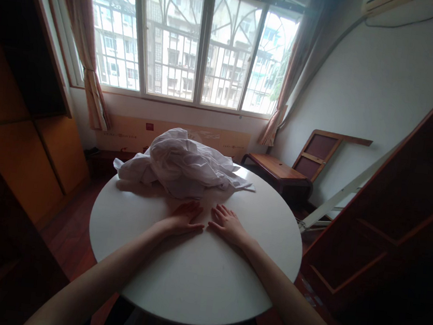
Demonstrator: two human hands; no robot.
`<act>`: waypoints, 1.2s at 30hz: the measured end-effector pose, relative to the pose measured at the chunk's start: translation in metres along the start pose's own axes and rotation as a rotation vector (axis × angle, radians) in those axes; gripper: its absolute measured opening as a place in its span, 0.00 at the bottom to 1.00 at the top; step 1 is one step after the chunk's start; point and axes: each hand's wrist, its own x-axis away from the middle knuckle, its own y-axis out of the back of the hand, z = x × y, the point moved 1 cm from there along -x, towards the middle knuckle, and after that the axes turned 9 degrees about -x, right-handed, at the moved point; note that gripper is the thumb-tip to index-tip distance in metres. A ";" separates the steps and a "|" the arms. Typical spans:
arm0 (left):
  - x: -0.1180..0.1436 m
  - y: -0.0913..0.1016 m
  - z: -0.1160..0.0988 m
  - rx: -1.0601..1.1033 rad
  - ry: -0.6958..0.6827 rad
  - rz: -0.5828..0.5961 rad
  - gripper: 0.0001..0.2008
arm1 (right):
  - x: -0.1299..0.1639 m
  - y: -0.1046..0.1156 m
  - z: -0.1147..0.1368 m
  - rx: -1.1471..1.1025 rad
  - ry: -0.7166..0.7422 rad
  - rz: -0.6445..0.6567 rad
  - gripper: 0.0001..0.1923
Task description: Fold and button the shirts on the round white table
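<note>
Hands flat (empty), left hand point(182, 218), right hand point(227, 225), cloth point(183, 165)

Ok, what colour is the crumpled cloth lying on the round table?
White. The crumpled cloth shows plain white, without a pattern, in the head view, heaped just beyond both hands.

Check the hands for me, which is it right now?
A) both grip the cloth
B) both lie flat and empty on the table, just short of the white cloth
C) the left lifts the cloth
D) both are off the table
B: the left hand and right hand lie palm-down and empty on the round table, just in front of the crumpled white cloth.
</note>
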 end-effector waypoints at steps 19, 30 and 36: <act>-0.001 -0.003 0.002 0.049 0.029 0.000 0.39 | 0.001 0.001 0.001 -0.001 -0.002 0.012 0.36; -0.003 -0.006 0.005 0.031 0.001 -0.001 0.39 | 0.001 0.001 0.001 -0.002 0.009 -0.004 0.36; -0.003 -0.006 0.005 0.035 -0.001 -0.004 0.39 | 0.001 0.002 0.001 -0.001 0.007 0.003 0.36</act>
